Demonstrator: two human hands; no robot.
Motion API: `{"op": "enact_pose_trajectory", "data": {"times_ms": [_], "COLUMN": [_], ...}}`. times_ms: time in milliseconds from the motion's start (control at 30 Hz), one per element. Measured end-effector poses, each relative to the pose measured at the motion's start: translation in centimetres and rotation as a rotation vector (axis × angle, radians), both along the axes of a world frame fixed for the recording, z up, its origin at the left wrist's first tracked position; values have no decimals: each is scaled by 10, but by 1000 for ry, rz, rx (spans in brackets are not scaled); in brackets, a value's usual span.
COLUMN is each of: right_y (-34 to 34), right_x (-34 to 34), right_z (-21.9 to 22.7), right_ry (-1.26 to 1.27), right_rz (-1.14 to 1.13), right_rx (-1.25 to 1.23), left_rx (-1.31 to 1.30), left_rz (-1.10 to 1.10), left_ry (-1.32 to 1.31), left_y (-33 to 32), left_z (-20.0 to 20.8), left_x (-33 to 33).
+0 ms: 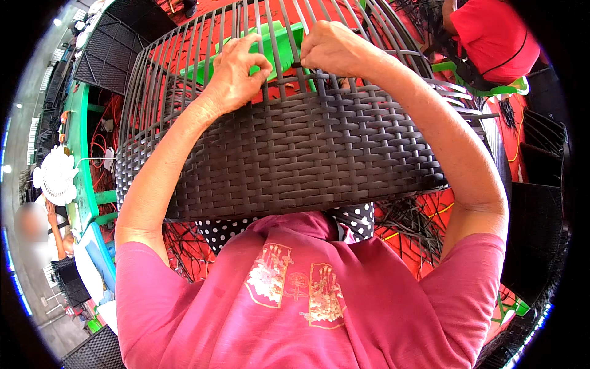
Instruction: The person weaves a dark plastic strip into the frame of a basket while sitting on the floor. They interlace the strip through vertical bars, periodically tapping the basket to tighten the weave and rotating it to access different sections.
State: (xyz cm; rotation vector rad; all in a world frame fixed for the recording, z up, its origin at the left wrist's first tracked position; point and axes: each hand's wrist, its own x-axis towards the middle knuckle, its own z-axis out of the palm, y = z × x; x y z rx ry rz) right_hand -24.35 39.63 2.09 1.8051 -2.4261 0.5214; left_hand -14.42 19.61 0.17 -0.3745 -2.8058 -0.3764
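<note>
Fingers of left hand (236, 71) and right hand (335, 49) pinch black strip (297, 64) at top edge of woven basket (289, 154). Lower part woven; bare ribs (246, 31) above wait.

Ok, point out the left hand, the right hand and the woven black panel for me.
left hand (236, 74), head view, on the back of the hand.
right hand (332, 49), head view, on the knuckles.
woven black panel (289, 160), head view, on the finished woven band.
</note>
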Motion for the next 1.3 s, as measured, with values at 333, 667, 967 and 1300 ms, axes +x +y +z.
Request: {"op": "enact_pose_trajectory", "data": {"times_ms": [333,667,967,1300], "right_y": [-22,-28,-65,-67], "right_x": [16,31,20,31], "right_z": [7,17,-6,-10], "right_ry": [-533,-995,-601,-765], "right_rz": [-272,-305,-181,-300], "right_rx": [147,-193,36,-137], "left_rx": [343,453,37,555], "left_rz": [-57,-35,64,126], "left_ry": [-269,-54,-83,-297], "left_y": [-2,-23,-40,-42], "left_z": [-4,31,-15,8], "left_x": [-8,8,27,18]}}
